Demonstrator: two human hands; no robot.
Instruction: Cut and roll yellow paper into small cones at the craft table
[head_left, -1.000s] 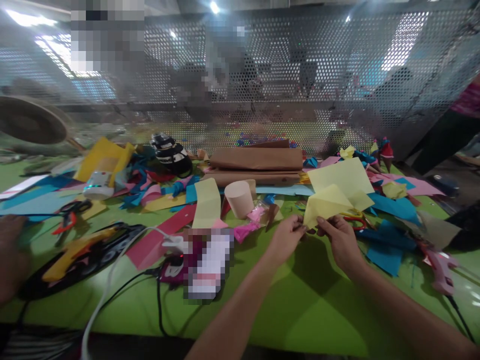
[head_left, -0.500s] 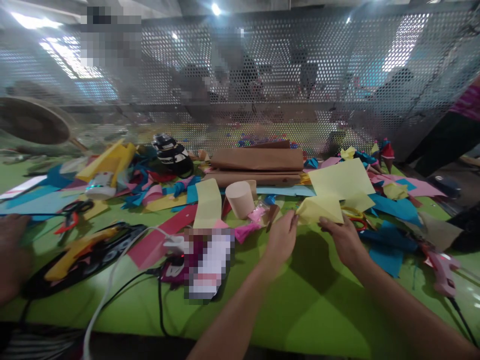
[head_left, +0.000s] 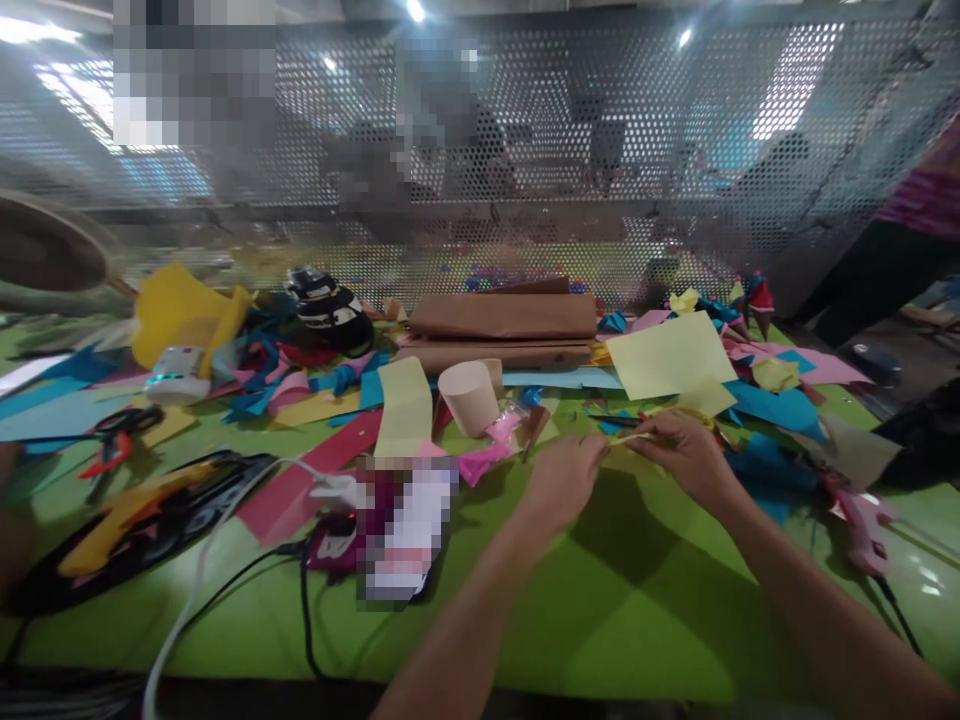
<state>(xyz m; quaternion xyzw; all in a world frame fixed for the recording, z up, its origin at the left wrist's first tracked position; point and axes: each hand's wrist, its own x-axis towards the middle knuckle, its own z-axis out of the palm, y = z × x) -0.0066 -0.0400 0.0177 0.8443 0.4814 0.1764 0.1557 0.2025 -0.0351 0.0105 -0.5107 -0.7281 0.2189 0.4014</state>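
The yellow paper (head_left: 628, 438) has turned edge-on, your left (head_left: 568, 472) and right (head_left: 684, 452) hands each pinching it in a closed grip.

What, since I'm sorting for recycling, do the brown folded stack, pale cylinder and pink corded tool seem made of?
Brown folded stack: matte kraft paper or thin card, by its flat colour and folded edges.
Pale cylinder: probably matte card or stiff paper, by its dull, smoothly curved wall.
Pink corded tool: likely smooth moulded plastic, by its rounded, evenly coloured body.
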